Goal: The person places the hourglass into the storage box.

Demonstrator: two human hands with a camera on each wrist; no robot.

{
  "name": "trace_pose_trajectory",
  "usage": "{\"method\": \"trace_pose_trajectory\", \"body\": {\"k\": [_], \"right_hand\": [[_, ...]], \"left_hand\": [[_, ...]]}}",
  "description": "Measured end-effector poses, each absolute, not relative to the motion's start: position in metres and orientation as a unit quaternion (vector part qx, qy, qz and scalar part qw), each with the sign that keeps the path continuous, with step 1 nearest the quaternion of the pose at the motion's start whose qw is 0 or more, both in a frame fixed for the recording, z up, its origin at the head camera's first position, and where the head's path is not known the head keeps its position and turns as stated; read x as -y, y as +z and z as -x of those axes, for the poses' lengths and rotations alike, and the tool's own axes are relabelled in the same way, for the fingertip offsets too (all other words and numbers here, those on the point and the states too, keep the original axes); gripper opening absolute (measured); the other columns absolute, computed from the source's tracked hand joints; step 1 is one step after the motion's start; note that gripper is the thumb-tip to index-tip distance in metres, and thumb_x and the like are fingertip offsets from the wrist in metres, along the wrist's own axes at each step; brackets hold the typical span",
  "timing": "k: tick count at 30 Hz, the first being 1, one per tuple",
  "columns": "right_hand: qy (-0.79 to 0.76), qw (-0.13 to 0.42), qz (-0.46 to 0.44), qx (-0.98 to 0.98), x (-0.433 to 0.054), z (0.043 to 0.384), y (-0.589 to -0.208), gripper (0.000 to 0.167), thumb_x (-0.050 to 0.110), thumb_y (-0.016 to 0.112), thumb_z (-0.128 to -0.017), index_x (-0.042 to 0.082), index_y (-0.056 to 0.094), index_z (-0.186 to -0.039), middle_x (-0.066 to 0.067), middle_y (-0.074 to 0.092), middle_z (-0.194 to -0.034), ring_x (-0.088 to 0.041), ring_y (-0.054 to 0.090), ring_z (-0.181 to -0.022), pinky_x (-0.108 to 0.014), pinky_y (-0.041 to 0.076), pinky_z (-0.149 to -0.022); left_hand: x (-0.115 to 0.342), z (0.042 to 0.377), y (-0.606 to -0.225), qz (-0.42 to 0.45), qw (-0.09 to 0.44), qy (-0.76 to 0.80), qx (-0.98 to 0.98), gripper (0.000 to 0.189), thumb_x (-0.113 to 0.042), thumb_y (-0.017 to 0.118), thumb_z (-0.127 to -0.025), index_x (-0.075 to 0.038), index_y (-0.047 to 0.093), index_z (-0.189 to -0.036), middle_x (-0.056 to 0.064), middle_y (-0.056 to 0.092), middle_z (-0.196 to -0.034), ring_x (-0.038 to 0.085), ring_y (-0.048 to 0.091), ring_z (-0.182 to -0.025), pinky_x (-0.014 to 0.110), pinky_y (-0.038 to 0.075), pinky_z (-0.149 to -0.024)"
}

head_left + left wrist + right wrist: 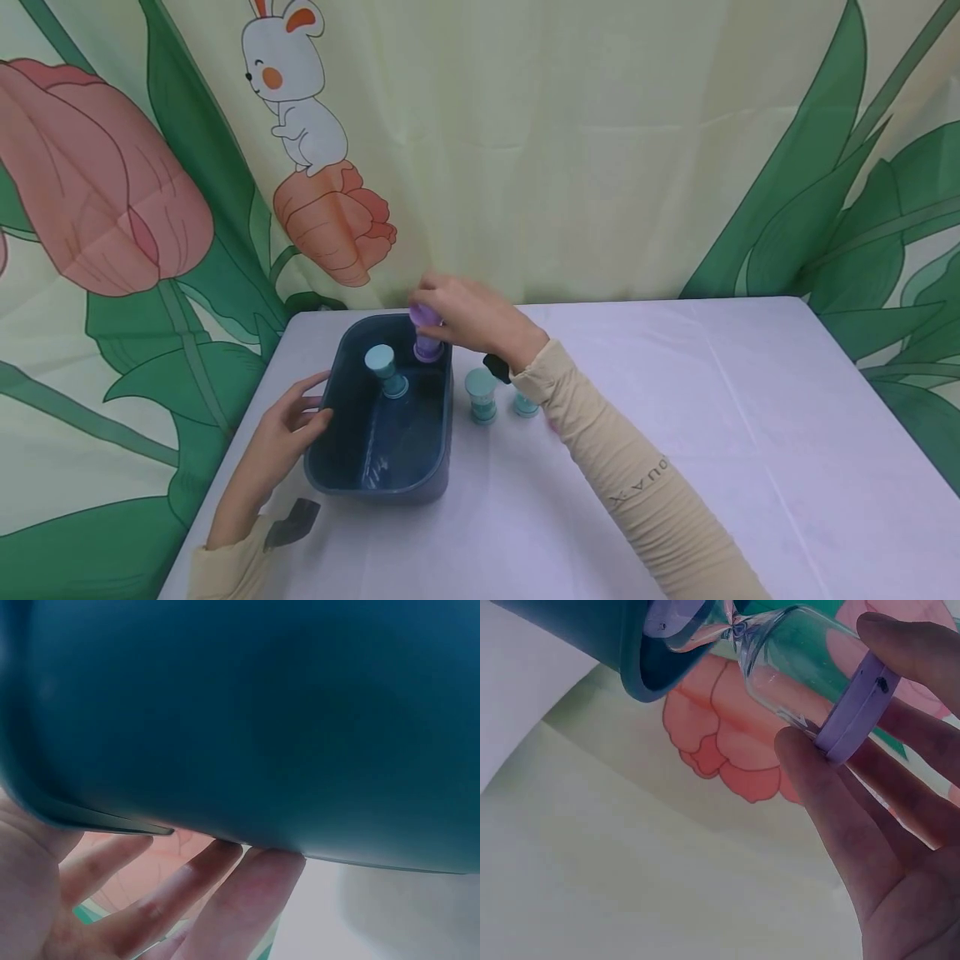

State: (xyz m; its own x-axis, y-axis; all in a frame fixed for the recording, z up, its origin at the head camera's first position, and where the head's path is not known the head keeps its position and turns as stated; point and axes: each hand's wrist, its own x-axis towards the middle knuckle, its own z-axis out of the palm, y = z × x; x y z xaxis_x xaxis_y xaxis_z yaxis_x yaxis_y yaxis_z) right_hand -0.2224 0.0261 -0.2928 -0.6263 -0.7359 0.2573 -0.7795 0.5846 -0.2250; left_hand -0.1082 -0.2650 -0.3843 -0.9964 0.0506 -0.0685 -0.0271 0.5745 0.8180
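A purple hourglass (428, 344) stands tilted in the far right corner of a dark blue bin (442, 467). My right hand (480, 317) pinches its upper cap between thumb and fingers; the right wrist view shows the clear glass bulb (795, 667) and purple end cap (859, 709). At the bin's left side, my left hand (281, 433) holds the wall, with the thumb over the rim and the fingertips (274, 870) against the outside. A teal hourglass (386, 371) stands inside the bin, left of the purple one.
Right of the bin, a teal hourglass (481, 396) stands on the white table (675, 400). Another teal hourglass (526, 405) and a bit of something pink are partly hidden by the right sleeve (630, 467). A printed curtain (570, 167) hangs behind the table.
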Motion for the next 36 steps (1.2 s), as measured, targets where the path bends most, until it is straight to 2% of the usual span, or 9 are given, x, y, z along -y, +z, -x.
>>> {"method": "trace_pose_trajectory", "body": {"k": [12,22,36], "right_hand": [[0.14,0.046,-0.413,0.899,-0.019,0.224,-0.309,0.037,0.025,0.075,-0.089,0.01,0.068,-0.123,-0.005,0.064,-0.116,-0.018,0.065,-0.105,-0.027,0.056,-0.09],[0.122,0.041,-0.428,0.894,-0.012,0.226,-0.322,0.031,0.027,0.075,-0.089,0.011,0.071,-0.115,-0.006,0.064,-0.105,-0.017,0.065,-0.096,-0.026,0.056,-0.086],[0.101,0.015,-0.424,0.9,-0.003,0.228,-0.338,0.032,0.027,0.076,-0.089,0.011,0.072,-0.117,-0.006,0.066,-0.108,-0.016,0.066,-0.097,-0.026,0.055,-0.089]], "left_hand": [[0.265,0.108,-0.385,-0.008,0.039,0.46,-0.887,0.063,-0.034,0.059,-0.1,-0.017,0.033,-0.154,0.029,0.051,-0.14,0.048,0.054,-0.125,0.061,0.047,-0.098],[0.267,0.11,-0.388,-0.006,0.038,0.459,-0.888,0.061,-0.034,0.059,-0.1,-0.018,0.034,-0.154,0.029,0.052,-0.139,0.047,0.055,-0.123,0.061,0.048,-0.097],[0.266,0.109,-0.388,-0.002,0.036,0.459,-0.888,0.063,-0.037,0.059,-0.1,-0.019,0.034,-0.154,0.028,0.052,-0.14,0.048,0.054,-0.125,0.062,0.046,-0.098]]}}
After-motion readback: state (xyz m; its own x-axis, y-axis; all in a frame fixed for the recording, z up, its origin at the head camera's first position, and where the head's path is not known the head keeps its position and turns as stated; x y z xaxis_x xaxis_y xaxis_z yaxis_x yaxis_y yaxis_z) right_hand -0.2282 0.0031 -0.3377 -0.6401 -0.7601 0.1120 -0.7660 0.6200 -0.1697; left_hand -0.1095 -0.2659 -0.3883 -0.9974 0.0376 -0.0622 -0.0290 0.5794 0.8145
